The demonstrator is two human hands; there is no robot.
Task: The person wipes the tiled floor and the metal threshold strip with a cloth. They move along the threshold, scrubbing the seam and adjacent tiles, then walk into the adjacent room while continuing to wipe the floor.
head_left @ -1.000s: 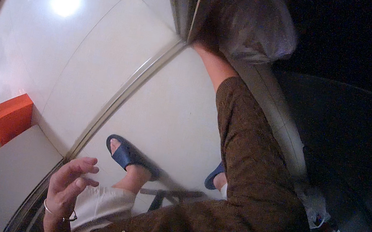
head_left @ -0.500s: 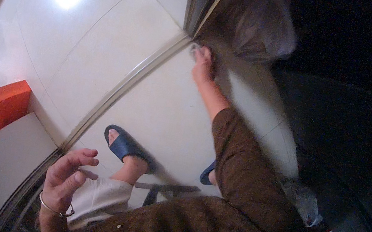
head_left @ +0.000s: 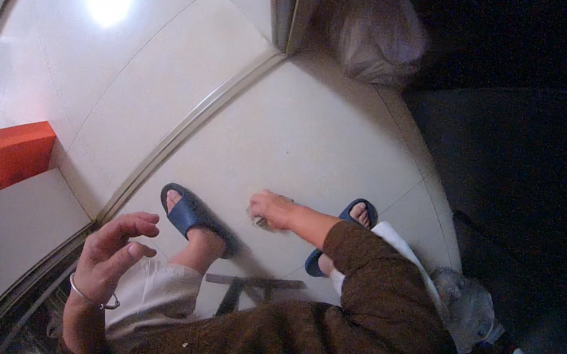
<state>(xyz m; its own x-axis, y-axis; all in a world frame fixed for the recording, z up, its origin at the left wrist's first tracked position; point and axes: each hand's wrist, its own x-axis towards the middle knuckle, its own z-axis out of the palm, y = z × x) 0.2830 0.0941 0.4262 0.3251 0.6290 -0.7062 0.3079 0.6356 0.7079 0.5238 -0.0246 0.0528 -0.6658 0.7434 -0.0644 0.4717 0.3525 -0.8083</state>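
Observation:
My right hand is down at the pale tiled floor, between my two feet. Its fingers are closed around a small greyish wad, perhaps cloth or tissue, mostly covered by the hand. Off to the left, my left hand is raised near my knee, fingers loosely curled and apart, holding nothing. A thin bracelet circles that wrist. Dark blue slippers are on my feet, the left slipper nearer the metal floor track and the right slipper beyond my right forearm.
The track runs diagonally to a door frame edge. Beside it, a pale plastic bag stands in shadow. An orange box and a white panel are at left. Part of a dark stool or stand shows below. Another clear bag lies at right.
My right hand has come back from the door frame corner to the floor between my feet, still gripping the wad. My left hand has barely shifted. The view has tilted slightly.

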